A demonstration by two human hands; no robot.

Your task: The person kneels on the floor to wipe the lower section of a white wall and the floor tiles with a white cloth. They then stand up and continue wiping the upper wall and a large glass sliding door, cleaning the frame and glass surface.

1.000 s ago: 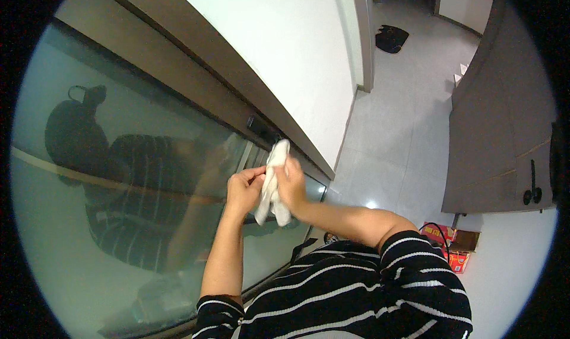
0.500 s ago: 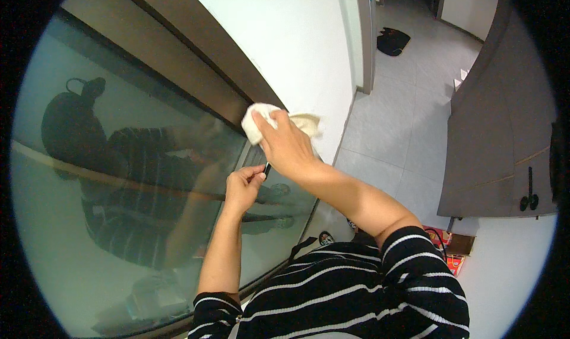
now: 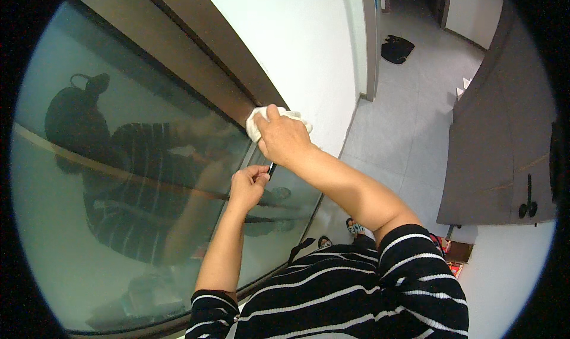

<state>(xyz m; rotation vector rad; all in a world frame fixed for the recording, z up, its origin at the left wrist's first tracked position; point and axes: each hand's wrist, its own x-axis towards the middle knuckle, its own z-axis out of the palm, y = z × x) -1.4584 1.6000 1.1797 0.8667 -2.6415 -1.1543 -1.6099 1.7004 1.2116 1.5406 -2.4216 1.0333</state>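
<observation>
My right hand (image 3: 284,138) is closed on a cream-coloured cloth (image 3: 256,125) and presses it against the brown frame (image 3: 228,83) of a glass door, close to where the frame meets the white wall. Part of the cloth sticks out beyond the knuckles to the right. Just below, my left hand (image 3: 248,187) pinches a slim black piece (image 3: 272,169) at the glass edge; its upper end runs under my right wrist, and I cannot tell what it is. The dark glass panel (image 3: 89,220) fills the left side and reflects my head and striped top.
A white wall (image 3: 297,48) curves along the frame. Grey floor tiles (image 3: 380,149) run to a doorway with a black mat (image 3: 397,49). At right stands a grey door (image 3: 499,137) with a black handle, and red boxes (image 3: 456,269) sit by its lower edge.
My right hand and the cloth have shifted slightly; the cloth is now more bunched, with less of it hanging to the right. My left hand keeps its pinch on the black piece.
</observation>
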